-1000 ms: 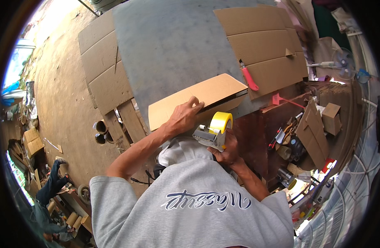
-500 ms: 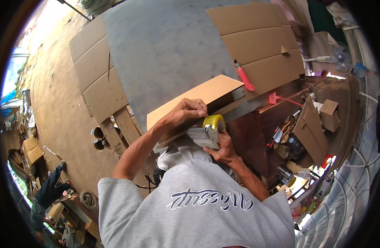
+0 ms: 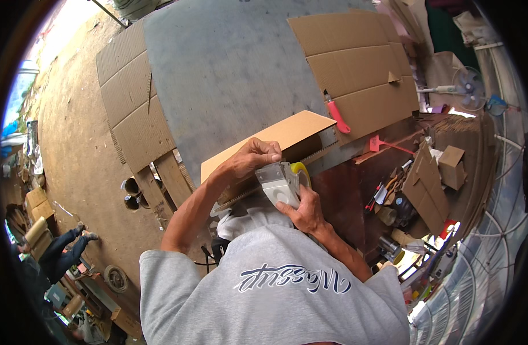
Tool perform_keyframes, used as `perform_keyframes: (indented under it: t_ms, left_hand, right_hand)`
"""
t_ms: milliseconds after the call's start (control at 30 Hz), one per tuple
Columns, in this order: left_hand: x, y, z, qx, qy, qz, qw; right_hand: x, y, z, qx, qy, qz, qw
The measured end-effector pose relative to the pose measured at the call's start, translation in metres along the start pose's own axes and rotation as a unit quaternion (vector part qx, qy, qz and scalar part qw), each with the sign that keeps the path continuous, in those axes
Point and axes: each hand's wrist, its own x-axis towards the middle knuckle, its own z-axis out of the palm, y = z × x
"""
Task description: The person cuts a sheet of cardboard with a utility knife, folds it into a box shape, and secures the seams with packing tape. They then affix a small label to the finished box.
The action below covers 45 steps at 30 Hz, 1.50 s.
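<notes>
My right hand [image 3: 307, 211] is wrapped round the body of a grey tape dispenser [image 3: 280, 188] that carries a roll of yellow tape [image 3: 302, 171]. Thumb and fingers of my left hand [image 3: 253, 157] are pinched together just above the dispenser's front end; whatever they hold is too small to make out. In front of me lies a cardboard box [image 3: 270, 136], slanting up to the right, with a flat tan top face and a dark gap along its near right side. My left hand and wrist partly cover it.
A pink-handled cutter [image 3: 337, 117] rests beside a cardboard sheet [image 3: 361, 63] on the grey tabletop [image 3: 229, 63]. Another cardboard sheet [image 3: 129, 92] hangs at the left edge. Right of me are a red fly swatter [image 3: 384, 144] and a small box [image 3: 451, 168]. Another person [image 3: 60, 253] is at the lower left.
My right hand has tilted the tape dispenser and brought it up and left toward my left hand, so the yellow roll shows less. The person at the lower left has come further into view.
</notes>
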Motion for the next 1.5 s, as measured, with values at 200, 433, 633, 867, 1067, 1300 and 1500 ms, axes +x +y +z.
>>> perform_keyframes:
  t_ms: [200,433,633,867,1067,1300,1500]
  left_hand:
    - [0.003,0.006,0.002,0.003,0.023,-0.027,0.999]
    - [0.019,-0.01,-0.021,-0.008,0.034,-0.058,0.998]
    - [0.03,-0.016,-0.032,0.011,0.08,-0.014,0.997]
    - [0.036,-0.016,-0.027,0.039,0.232,0.026,0.972]
    - [0.042,-0.024,-0.038,0.12,0.313,0.02,0.942]
    - [0.045,-0.019,-0.045,0.214,0.375,0.066,0.899]
    - [0.049,-0.028,-0.056,0.242,0.414,0.089,0.873]
  right_hand:
    - [0.007,-0.012,-0.003,-0.002,-0.006,0.037,0.999]
    - [0.018,-0.029,-0.01,-0.013,-0.019,0.075,0.997]
    - [0.042,-0.037,-0.025,-0.086,-0.052,0.14,0.985]
    - [0.058,-0.032,-0.041,0.046,-0.096,0.2,0.974]
    - [0.065,-0.022,-0.03,0.157,-0.096,0.216,0.959]
    - [0.062,-0.024,-0.038,0.209,-0.134,0.241,0.938]
    - [0.056,-0.03,-0.042,0.268,-0.152,0.279,0.91]
